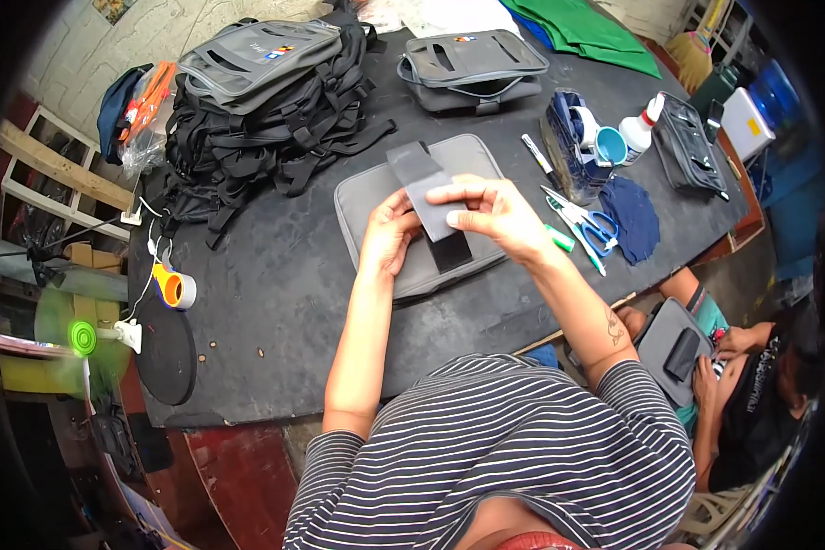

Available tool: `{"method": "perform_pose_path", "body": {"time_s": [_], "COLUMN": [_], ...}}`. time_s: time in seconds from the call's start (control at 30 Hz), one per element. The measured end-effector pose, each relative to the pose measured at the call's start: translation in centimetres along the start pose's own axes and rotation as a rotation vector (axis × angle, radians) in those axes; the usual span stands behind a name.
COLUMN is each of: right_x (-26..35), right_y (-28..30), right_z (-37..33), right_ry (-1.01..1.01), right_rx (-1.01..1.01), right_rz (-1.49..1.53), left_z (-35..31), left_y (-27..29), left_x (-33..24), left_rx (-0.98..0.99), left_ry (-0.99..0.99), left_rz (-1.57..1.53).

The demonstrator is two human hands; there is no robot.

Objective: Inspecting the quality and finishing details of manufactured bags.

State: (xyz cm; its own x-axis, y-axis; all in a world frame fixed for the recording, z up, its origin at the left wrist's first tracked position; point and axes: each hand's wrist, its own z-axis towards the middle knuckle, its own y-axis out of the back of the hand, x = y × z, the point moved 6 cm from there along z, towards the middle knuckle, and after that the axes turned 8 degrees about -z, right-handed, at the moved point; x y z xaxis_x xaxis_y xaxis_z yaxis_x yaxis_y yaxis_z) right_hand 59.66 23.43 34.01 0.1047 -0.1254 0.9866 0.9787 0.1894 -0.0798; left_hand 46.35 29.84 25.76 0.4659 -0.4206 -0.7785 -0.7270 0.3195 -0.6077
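A bag-making workshop: beyond the fingers (449, 194), a pile of black webbing straps and grey fabric bag panels (266, 101) covers the dark worktable (275, 302); blue-handled scissors (587, 225) lie to their right.

A grey fabric strip (423, 183) over a grey panel (357, 206), blue-handled scissors (588, 227), and green cloth (588, 27).

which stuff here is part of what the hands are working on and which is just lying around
In hand:
- grey fabric strip with black end, pinched by left hand and right hand
- flat grey padded panel beneath them

Lying about:
- blue-handled scissors
- orange tape roll
- pile of black strapped bags
- white glue bottle
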Motion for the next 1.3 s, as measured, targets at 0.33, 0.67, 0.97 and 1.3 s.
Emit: {"method": "perform_pose_path", "body": {"time_s": [0.33, 0.67, 0.97, 1.3], "right_x": [-2.7, -5.5, -5.3, -6.3], "right_y": [0.1, 1.1, 0.9, 1.0], "right_z": [-1.2, -1.7, -1.5, -1.6], "right_ry": [-0.102, -0.108, -0.07, -0.089], "right_rx": [-0.064, -0.111, -0.157, -0.158], "right_rz": [-0.045, -0.26, -0.271, -0.394], "left_z": [0.4, 1.0, 1.0, 1.1], "left_y": [2.0, 2.4, 1.9, 1.6], "left_x": [0.2, 0.5, 0.1, 0.0], "left_rx": [-0.109, -0.098, -0.04, -0.027], "left_ry": [-0.124, -0.028, 0.032, 0.078], "left_rz": [0.133, 0.085, 0.017, -0.038]}}
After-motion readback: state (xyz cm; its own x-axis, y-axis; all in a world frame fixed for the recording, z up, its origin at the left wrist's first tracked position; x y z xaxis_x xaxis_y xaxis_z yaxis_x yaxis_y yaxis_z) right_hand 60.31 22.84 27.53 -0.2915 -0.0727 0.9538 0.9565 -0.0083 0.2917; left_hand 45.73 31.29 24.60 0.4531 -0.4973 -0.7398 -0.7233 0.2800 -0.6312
